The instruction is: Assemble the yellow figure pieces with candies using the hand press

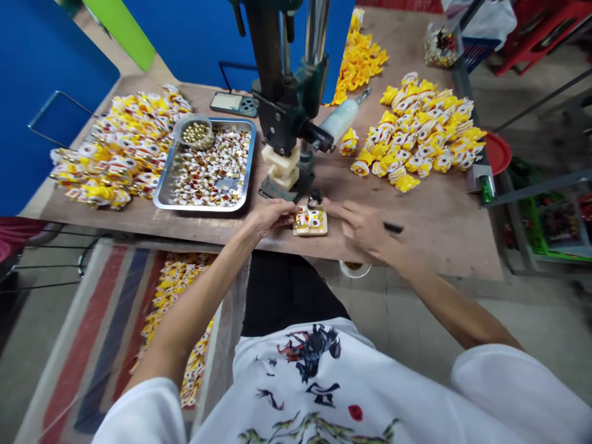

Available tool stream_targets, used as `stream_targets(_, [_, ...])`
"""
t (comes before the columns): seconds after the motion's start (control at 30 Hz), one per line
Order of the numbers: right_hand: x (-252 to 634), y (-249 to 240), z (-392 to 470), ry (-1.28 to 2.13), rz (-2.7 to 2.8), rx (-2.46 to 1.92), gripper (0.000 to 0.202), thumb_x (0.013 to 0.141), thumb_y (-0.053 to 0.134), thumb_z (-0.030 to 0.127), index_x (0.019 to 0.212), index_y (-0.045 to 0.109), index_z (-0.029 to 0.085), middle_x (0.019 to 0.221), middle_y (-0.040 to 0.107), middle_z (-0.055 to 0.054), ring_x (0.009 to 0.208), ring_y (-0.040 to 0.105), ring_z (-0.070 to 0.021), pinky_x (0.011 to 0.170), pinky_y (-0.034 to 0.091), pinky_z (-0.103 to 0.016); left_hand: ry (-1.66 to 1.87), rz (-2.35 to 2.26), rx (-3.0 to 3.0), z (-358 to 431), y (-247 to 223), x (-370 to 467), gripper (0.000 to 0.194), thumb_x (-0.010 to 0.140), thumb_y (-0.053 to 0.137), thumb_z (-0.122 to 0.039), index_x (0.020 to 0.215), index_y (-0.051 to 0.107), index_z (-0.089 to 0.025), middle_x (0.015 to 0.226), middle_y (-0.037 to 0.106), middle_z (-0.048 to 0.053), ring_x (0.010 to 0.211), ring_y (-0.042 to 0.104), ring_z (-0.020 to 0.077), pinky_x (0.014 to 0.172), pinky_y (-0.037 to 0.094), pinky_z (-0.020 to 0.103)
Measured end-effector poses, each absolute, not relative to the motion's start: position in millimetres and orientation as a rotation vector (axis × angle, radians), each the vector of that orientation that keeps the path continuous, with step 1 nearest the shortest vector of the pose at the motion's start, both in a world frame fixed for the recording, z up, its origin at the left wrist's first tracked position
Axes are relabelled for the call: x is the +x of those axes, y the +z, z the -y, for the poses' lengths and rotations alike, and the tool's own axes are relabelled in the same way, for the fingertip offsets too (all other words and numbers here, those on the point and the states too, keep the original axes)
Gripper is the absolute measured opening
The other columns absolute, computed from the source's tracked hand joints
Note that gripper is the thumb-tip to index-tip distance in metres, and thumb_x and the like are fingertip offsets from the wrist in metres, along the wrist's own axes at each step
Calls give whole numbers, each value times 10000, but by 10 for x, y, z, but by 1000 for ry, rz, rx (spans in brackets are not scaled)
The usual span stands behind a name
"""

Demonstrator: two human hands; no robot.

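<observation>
My left hand (274, 217) is closed, its fingertips pinched at the left edge of a small yellow and white animal-faced figurine (309, 219). The figurine lies in a cream-coloured block (309, 232) near the table's front edge. My right hand (363, 225), blurred by motion, is closed around a slim tool, whose black handle (393, 227) sticks out to the right. A small dark piece (315, 198) shows just behind the block; whether it belongs to that tool I cannot tell. Behind stands a green hand press (277, 117) with cream-coloured blocks (283, 166) beneath its ram.
A metal tray (203, 208) of small white, red and gold pieces stands left, with a tub (179, 131) of gold beads at its corner. Figurine heaps lie left (124, 148) and right (420, 132). A phone (234, 103) and a bottle (340, 120) flank the press.
</observation>
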State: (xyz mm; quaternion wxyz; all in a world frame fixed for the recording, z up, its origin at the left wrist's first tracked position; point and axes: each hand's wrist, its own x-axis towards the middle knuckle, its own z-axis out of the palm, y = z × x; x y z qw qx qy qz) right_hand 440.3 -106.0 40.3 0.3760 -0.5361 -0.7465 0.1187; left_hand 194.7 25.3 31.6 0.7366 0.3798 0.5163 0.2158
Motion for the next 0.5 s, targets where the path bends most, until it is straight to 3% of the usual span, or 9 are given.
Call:
stream_targets(0.17, [4575, 371, 1019, 311, 1656, -1539, 420, 1105, 586, 277, 1494, 740, 307, 1438, 779, -63, 1306, 746, -291, 1176, 587, -475, 555, -1000, 963, -133, 281, 1833, 308, 701, 952, -339, 782, 715, -160, 814, 721, 34, 672, 630, 110, 643, 556, 234])
stream_targets(0.33, [4804, 394, 768, 455, 1855, -1864, 284, 1087, 609, 258, 1235, 849, 221, 1241, 822, -117, 1143, 755, -295, 1064, 609, -471, 519, -769, 1380, -48, 194, 1662, 661, 701, 1022, -430, 1267, 765, -207, 933, 718, 12, 776, 631, 153, 718, 530, 283])
stream_targets(0.4, [4917, 494, 467, 388, 1852, -1927, 279, 1094, 621, 262, 1248, 844, 197, 1278, 797, -144, 1178, 723, -286, 1093, 571, -454, 571, -778, 1502, -32, 171, 1672, 676, 672, 1042, -455, 1236, 778, -193, 887, 675, -4, 756, 596, 149, 704, 501, 284])
stream_targets(0.5, [5043, 703, -185, 244, 1762, -2044, 440, 1108, 643, 320, 1465, 714, 73, 1460, 680, -294, 1372, 618, -356, 1193, 444, -544, 719, -805, 1609, 12, 215, 1691, 611, 678, 1039, -506, 1152, 810, -194, 911, 660, 16, 754, 586, 156, 674, 489, 295])
